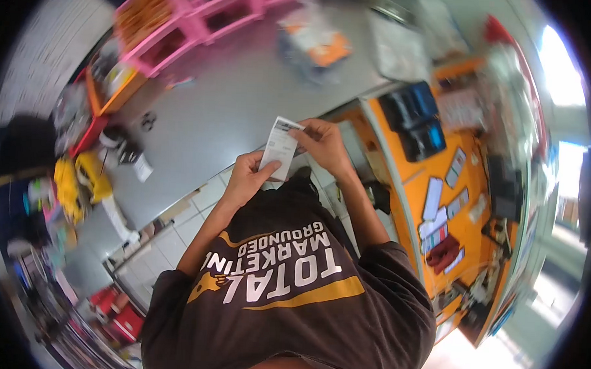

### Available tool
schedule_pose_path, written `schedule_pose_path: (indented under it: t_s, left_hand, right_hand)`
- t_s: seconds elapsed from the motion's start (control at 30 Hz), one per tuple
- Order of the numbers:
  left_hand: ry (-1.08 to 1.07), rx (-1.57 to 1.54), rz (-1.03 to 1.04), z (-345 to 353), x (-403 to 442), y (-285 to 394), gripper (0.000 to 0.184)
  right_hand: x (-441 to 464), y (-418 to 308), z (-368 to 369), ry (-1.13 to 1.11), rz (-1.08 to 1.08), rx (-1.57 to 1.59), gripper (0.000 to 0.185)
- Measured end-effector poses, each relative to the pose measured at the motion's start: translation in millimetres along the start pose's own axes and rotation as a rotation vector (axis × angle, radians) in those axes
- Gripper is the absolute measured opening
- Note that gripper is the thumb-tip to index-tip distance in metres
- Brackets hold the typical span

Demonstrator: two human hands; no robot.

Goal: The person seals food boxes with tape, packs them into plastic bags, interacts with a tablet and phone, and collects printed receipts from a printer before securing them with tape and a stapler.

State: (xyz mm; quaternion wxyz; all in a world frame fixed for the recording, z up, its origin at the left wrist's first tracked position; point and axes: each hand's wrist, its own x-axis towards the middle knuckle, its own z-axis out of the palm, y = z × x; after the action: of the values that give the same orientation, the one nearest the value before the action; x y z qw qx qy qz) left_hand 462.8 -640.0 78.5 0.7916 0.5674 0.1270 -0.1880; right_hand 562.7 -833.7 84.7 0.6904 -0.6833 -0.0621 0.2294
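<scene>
A narrow white paper slip [278,151] with dark print near its top end is held up in front of my body. My left hand [247,176] grips its lower left side, the thumb lying across the paper. At the upper right edge, my right hand [321,144] pinches the slip between thumb and fingers. The print is too small to read. Just beyond both hands lies the grey metal tabletop [213,116].
Pink bins [213,19] stand at the far side of the grey table, near a plastic bag with orange print [316,45]. On the right, an orange desk [413,182] carries several phones [431,199] and a black tray [411,120]. Yellow items [81,180] lie at left.
</scene>
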Motion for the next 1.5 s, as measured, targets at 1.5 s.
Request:
schedule_pose_path:
  t_s: [1.5]
  left_hand:
    - [0.828,-0.503,0.063,-359,-146,-87,0.035]
  right_hand:
    - [120,77,488,-0.226,-0.499,-1.096,0.046]
